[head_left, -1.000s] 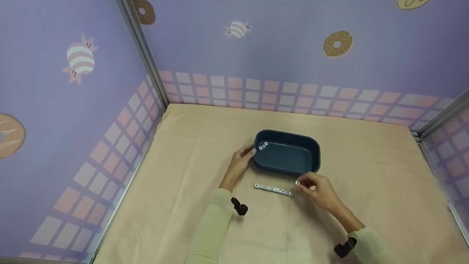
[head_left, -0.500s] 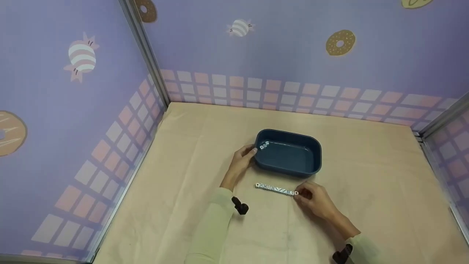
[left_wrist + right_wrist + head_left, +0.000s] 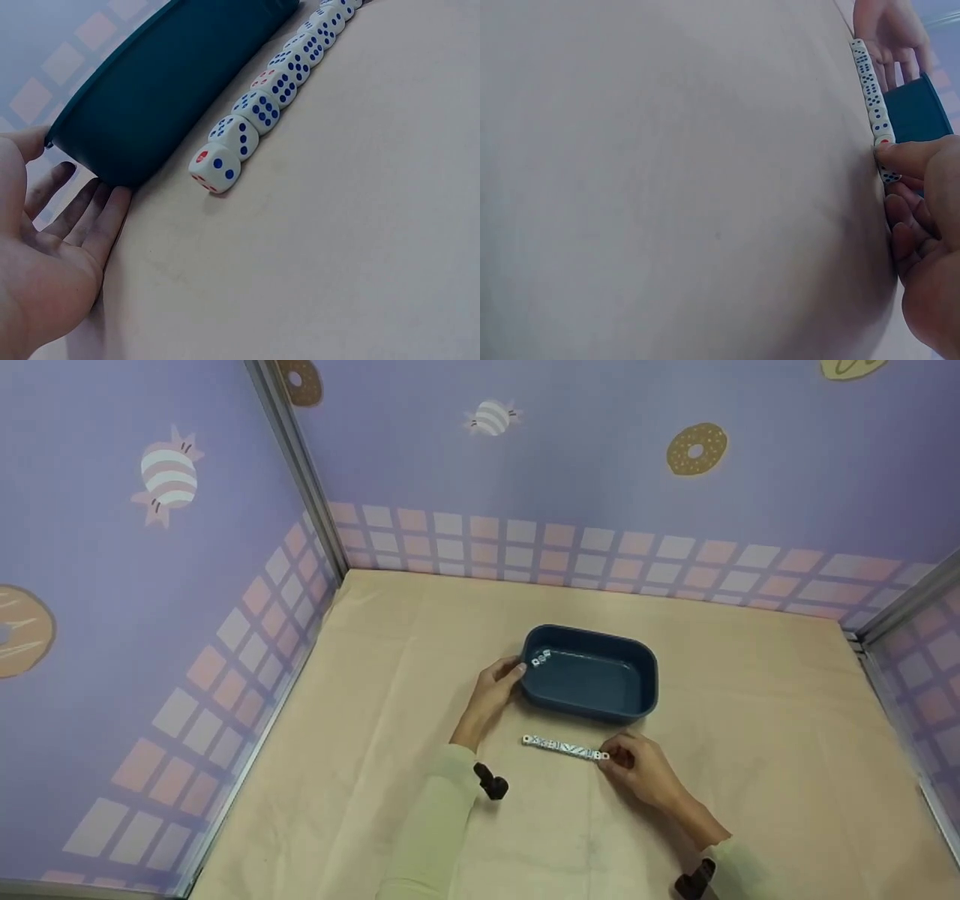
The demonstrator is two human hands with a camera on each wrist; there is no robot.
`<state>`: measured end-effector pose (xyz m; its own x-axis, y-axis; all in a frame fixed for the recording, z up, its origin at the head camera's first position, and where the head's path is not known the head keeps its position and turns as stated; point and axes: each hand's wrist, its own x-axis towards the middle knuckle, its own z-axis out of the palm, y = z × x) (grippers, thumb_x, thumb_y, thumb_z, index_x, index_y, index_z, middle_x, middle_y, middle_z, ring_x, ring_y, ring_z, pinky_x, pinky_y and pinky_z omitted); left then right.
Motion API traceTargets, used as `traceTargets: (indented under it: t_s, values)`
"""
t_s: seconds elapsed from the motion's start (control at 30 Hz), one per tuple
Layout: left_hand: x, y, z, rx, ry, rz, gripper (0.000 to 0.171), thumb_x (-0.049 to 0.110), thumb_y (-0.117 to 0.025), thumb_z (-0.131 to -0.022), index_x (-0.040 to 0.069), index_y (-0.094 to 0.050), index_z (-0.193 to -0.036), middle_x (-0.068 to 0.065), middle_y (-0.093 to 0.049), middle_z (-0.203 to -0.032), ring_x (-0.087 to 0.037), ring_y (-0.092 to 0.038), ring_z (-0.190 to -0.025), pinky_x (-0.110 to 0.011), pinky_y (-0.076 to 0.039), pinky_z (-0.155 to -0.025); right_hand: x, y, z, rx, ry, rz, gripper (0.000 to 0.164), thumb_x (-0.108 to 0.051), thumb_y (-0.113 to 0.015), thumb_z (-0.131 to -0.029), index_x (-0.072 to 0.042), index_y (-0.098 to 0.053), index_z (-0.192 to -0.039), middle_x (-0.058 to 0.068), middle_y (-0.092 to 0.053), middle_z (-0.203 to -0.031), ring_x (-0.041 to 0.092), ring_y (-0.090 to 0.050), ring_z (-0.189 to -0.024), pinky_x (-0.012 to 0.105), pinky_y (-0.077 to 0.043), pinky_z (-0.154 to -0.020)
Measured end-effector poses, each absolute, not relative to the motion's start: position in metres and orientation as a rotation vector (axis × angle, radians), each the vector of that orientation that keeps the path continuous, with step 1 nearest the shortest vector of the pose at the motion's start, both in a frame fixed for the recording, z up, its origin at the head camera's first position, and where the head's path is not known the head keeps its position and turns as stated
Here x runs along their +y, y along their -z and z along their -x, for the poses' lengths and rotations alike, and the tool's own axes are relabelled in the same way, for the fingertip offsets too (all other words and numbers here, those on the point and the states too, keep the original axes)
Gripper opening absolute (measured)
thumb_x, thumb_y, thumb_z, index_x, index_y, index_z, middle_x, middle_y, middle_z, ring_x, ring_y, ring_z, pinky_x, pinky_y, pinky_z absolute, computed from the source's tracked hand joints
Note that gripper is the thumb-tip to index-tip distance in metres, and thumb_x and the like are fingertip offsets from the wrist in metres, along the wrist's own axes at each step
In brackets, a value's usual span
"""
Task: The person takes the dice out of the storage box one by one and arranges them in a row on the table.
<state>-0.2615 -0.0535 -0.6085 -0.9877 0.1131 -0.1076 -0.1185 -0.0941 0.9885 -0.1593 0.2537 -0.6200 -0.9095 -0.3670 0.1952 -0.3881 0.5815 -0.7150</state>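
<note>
In the head view, my left hand [image 3: 491, 691] holds the left end of a dark blue rectangular tub [image 3: 585, 711]. The left wrist view shows the thumb at the tub's rim and the fingers against its outer wall. A straight row of white dice [image 3: 559, 746] lies on the cloth in front of the tub, touching one another, with blue and red pips. At the row's right end, my right hand [image 3: 643, 769] pinches a die [image 3: 605, 755] between thumb and fingers. In the right wrist view the thumb partly covers this die [image 3: 885, 141].
Several loose dice [image 3: 541, 658] lie inside the tub at its left end. A beige cloth [image 3: 420, 660] covers the table. Purple patterned walls [image 3: 585, 457] enclose the back and sides. A small black device [image 3: 491, 781] sits on each wrist.
My right hand has brought a die from beside the tub's front down to the row's right end, lengthening the row. Over the last half second it has barely moved. The left hand stays at the tub.
</note>
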Motion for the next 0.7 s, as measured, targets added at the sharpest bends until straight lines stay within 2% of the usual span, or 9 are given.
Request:
traceTargets:
  t_s: [0.27, 0.7]
  values:
    - [-0.0522, 0.6077, 0.2614, 1.981, -2.229, -0.002, 0.051, 0.031, -0.064, -0.109, 0.002, -0.056, -0.15, -0.016, -0.057, -0.152, -0.032, -0.055, -0.141, -0.044, -0.051, -0.112, 0.2539, 0.6226, 0.1593, -2.75, -1.268, -0.678, 0.018, -0.007, -0.086, -0.089, -0.017, -0.075, -0.099, -0.002, -0.062, -0.091, 0.015, -0.058, -0.076, 0.024, -0.048, -0.063]
    - [-0.0497, 0.6057, 0.2607, 2.021, -2.202, 0.026, 0.05, 0.029, -0.06, -0.11, 0.004, -0.055, -0.153, -0.017, -0.055, -0.154, -0.034, -0.054, -0.143, -0.043, -0.051, -0.112, 0.2526, 0.623, 0.1608, -2.764, -1.26, -0.699, 0.018, -0.008, -0.086, -0.09, -0.015, -0.075, -0.102, -0.001, -0.059, -0.091, 0.013, -0.053, -0.076, 0.025, -0.046, -0.064]
